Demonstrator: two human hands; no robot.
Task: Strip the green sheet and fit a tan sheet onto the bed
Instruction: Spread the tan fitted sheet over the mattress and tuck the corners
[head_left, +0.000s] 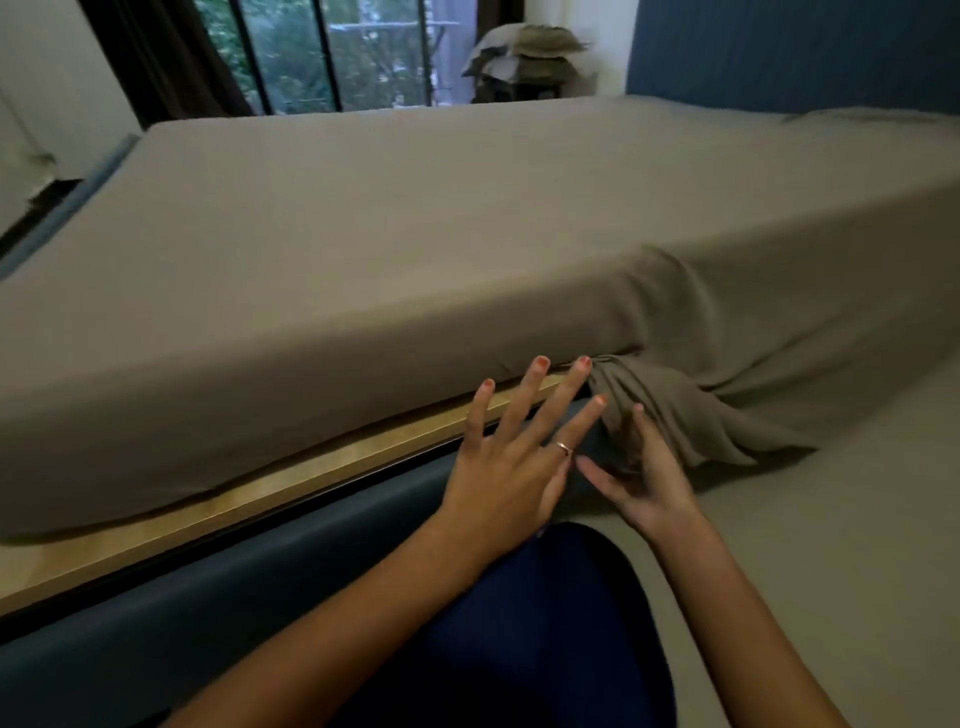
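Loose bunch of tan sheet (670, 410) is located at approx. 1 o'clock of both hands, nearer the right hand (641, 475), untucked at mattress (363, 249) edge; left hand (511, 462) is spread, right relaxed, nothing gripped.

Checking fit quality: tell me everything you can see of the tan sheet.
The tan sheet is plain, matte, soft-looking cloth, stretched smooth over the mattress top and near side. Right of centre it is loose: folds gather into a bunch hanging below the mattress edge. The left hand, fingers spread, reaches its lower edge; the right hand is at the bunch, contact unclear.
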